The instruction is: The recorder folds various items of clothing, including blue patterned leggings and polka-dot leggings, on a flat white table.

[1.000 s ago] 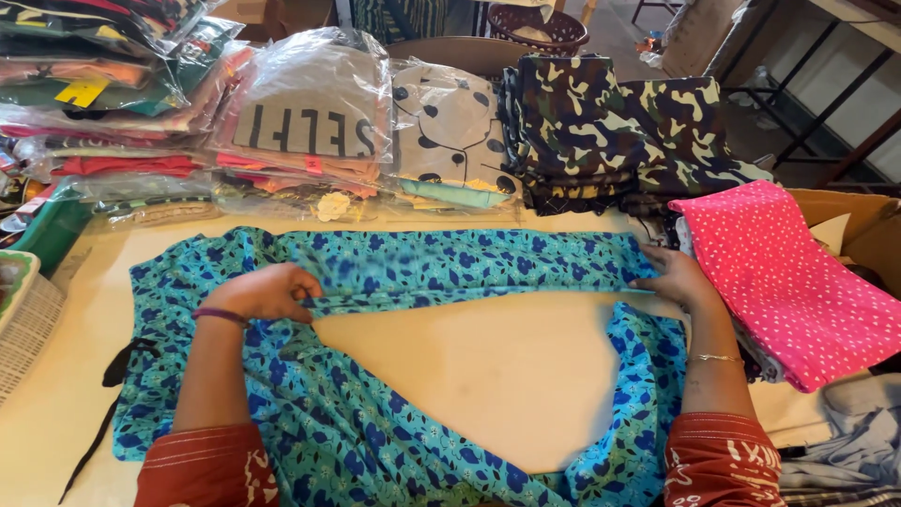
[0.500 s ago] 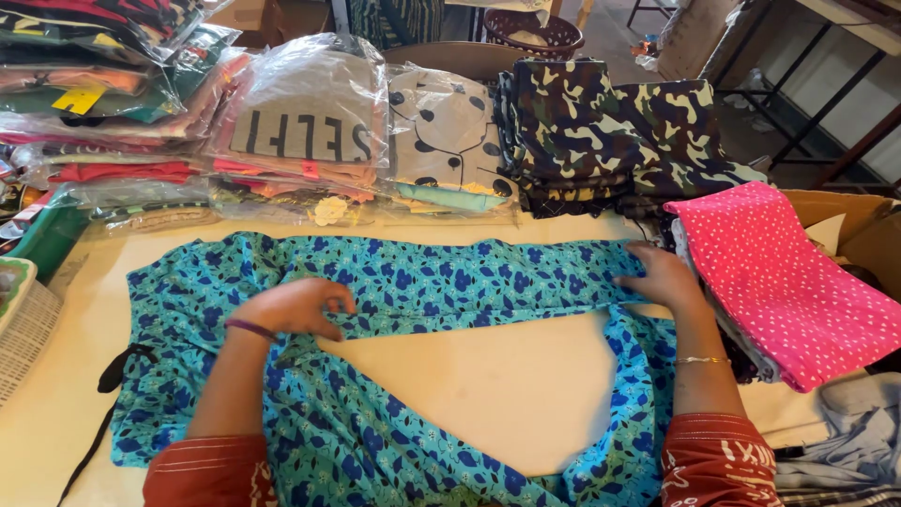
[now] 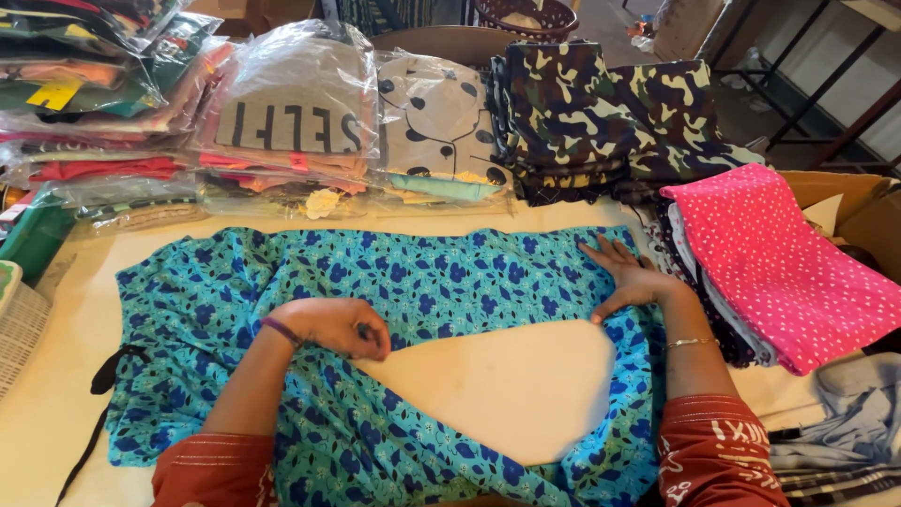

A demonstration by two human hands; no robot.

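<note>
Cream table [image 3: 507, 394]: floral garment [image 3: 422, 282] lengthwise left-right, left hand [image 3: 328, 327] grip pinching it, right hand [image 3: 624, 277] flat, open.

Bagged clothes stacks [image 3: 282, 122], camouflage pile [image 3: 601, 113], pink dotted fabric [image 3: 779, 253], white basket [image 3: 14, 324]

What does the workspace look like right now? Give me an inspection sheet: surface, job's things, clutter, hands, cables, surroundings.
Surface: cream table, bare patch showing between the arms.
Job's things: turquoise garment with blue floral print spread flat across the table, a black tie trailing off its left edge.
Clutter: bagged folded clothes stacked along the far edge; camouflage fabric pile; pink dotted fabric on a stack at right; white basket at left.
Hands: left hand closed on a fold of the garment; right hand pressed flat on it, fingers spread.
Cables: nothing seen.
Surroundings: cardboard box at right, wicker basket and metal shelving beyond the table.
</note>
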